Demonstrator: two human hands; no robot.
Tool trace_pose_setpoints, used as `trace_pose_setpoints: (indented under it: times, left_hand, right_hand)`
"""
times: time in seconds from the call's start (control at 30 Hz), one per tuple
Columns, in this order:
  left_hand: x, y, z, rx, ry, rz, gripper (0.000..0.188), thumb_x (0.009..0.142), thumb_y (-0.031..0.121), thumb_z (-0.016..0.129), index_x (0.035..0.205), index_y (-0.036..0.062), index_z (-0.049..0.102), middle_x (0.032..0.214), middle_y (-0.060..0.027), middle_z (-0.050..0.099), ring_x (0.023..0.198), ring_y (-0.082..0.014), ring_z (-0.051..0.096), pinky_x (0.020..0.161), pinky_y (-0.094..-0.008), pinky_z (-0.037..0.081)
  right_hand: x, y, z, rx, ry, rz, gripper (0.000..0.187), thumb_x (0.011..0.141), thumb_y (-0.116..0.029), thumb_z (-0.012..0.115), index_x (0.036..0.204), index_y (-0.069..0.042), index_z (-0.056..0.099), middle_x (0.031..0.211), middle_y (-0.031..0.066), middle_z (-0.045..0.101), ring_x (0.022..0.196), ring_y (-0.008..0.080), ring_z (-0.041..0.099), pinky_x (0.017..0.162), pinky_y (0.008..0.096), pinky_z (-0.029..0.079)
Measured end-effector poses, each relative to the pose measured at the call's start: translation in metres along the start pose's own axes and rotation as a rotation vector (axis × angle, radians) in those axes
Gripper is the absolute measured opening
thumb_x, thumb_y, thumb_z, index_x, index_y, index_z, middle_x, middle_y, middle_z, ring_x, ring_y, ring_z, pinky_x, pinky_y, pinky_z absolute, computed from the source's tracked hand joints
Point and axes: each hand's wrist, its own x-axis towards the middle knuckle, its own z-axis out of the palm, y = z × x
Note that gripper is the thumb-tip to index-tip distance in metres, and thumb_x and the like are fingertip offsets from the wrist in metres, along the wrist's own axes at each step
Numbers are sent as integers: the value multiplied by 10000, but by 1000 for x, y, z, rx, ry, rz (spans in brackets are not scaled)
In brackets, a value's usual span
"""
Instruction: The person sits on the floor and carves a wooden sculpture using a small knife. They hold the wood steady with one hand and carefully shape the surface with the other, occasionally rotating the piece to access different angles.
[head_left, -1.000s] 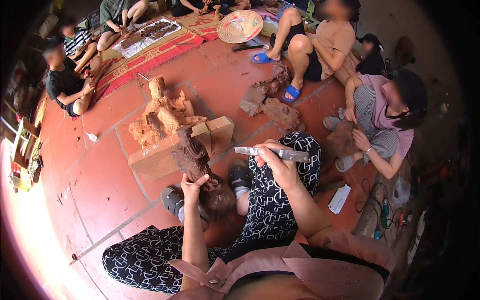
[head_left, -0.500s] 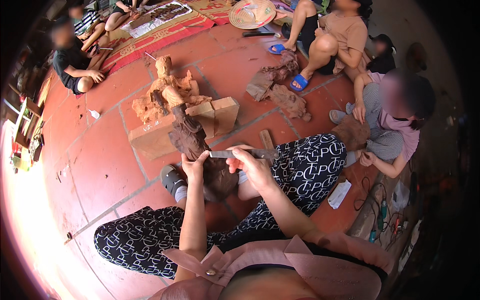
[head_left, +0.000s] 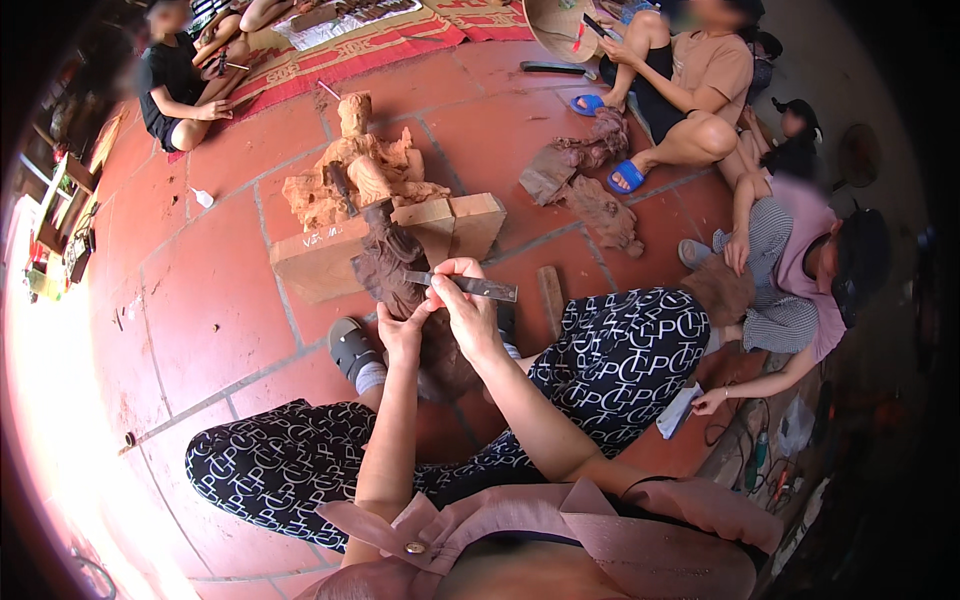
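item: dark wood statue point(head_left: 382, 268), on the near side of the wood block point(head_left: 475, 226) | progress: form already carved, i judge; what is left, i cannot tell | left hand point(head_left: 402, 332): grip curled against statue's side | right hand point(head_left: 468, 312): grip pinching flat metal tool point(head_left: 492, 288), tip at statue, contact unclear

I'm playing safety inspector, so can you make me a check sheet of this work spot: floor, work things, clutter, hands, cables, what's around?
Surface: red tiled floor, brightly lit at the left.
Job's things: dark brown carved wooden figure; flat grey metal tool, tip over the figure, contact unclear.
Clutter: small white bottle; short brown wooden strip.
Hands: left hand grips the figure; right hand holds the tool.
Cables: thin dark cords at the right.
Surroundings: red-and-yellow patterned mat; seated person in light orange shirt.
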Motion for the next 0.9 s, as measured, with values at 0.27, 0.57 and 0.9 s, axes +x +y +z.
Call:
trace_pose_setpoints:
  times: [0.27, 0.57, 0.9]
  left_hand:
    - [23, -38, -29, 479, -3, 172, 697, 649, 189, 799, 1203, -50, 450, 993, -142, 623, 901, -208, 614, 803, -270, 492]
    - [-47, 81, -50, 40, -69, -149, 347, 945, 165, 496, 1246, 2, 437, 896, -41, 560, 759, -106, 563, 687, -230, 478]
    - [-73, 120, -46, 201, -130, -116, 636, 879, 332, 627, 1318, -43, 361, 750, -57, 524, 574, -102, 522, 470, -230, 434]
  right_hand:
    - [-5, 9, 21, -144, -138, -28, 236, 867, -42, 632, 1061, 16, 513, 884, 76, 624, 787, 128, 638, 730, 236, 523]
    - [-12, 37, 20, -440, -103, -217, 123, 823, -70, 693, 885, 4, 618, 709, 57, 650, 628, 64, 602, 560, 209, 480]
    - [-26, 64, 19, -637, -280, -374, 279, 795, -39, 651, 1068, -18, 595, 971, 169, 658, 876, 265, 662, 747, 328, 516]
